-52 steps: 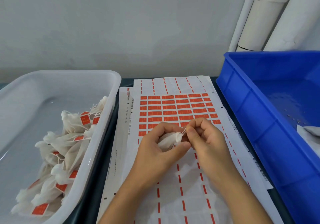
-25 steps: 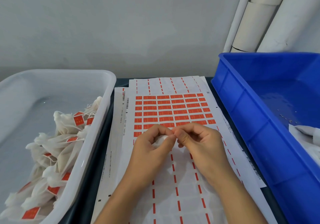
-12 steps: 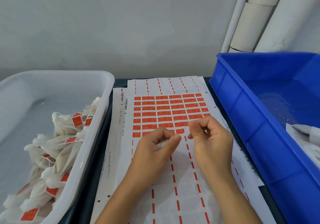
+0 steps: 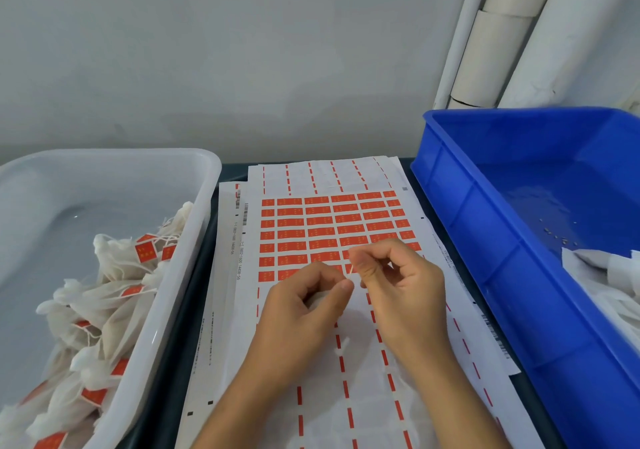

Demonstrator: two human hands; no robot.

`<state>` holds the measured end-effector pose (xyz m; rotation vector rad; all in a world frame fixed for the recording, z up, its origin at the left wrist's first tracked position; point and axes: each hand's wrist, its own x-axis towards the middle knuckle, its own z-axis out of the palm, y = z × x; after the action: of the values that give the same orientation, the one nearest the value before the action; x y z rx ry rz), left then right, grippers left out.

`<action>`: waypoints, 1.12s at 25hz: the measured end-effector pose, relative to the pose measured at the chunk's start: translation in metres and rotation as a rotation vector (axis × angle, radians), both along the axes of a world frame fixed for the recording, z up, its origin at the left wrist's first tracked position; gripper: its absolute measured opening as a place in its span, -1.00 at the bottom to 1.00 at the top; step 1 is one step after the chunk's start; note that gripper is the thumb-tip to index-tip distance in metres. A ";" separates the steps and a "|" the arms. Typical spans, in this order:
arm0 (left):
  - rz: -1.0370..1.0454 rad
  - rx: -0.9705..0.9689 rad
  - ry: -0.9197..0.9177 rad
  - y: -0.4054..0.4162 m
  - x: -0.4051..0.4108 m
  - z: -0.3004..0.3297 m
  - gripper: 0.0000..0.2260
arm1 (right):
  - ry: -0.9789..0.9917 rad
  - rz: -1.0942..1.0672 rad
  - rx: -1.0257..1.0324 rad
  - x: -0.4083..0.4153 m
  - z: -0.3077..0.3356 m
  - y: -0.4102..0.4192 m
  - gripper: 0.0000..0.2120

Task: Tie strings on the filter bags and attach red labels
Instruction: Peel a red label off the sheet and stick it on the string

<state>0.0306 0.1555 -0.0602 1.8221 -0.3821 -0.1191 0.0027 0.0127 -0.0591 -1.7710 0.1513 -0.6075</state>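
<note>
Both grips noted: left hand [image 4: 304, 304] curled round white filter bag [image 4: 320, 300], right hand [image 4: 398, 277] pinching thin string [image 4: 350, 271]; slippage could loosen the knot.

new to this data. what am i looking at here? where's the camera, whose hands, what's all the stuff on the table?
No robot here: a person works with two bare hands. The single view comes from a wide-angle camera worn on the head, looking forward and down.

In the middle lie label sheets, the top one carrying rows of red labels; its nearer part is already peeled bare. On the left a white tub holds finished filter bags, tied and tagged red. On the right a blue crate holds white bags, apparently untied ones.

The left hand has its grip curled around a small white filter bag, mostly hidden. The right hand pinches the thin string that runs from it. No label is on this bag yet.
</note>
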 end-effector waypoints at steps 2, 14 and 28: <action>0.015 0.016 0.023 0.000 0.000 0.000 -0.87 | -0.007 -0.075 -0.018 0.000 -0.001 -0.003 -0.90; -0.031 0.045 -0.019 -0.002 -0.003 0.000 -0.83 | -0.062 -0.124 -0.033 0.001 -0.006 0.000 -0.91; 0.150 -0.373 0.133 0.007 0.008 -0.002 -0.72 | 0.471 -0.288 -0.706 0.007 -0.025 -0.006 -0.43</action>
<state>0.0386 0.1624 -0.0620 1.4595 -0.1594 -0.0595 0.0101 0.0064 -0.0844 -2.5916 0.5805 -0.4603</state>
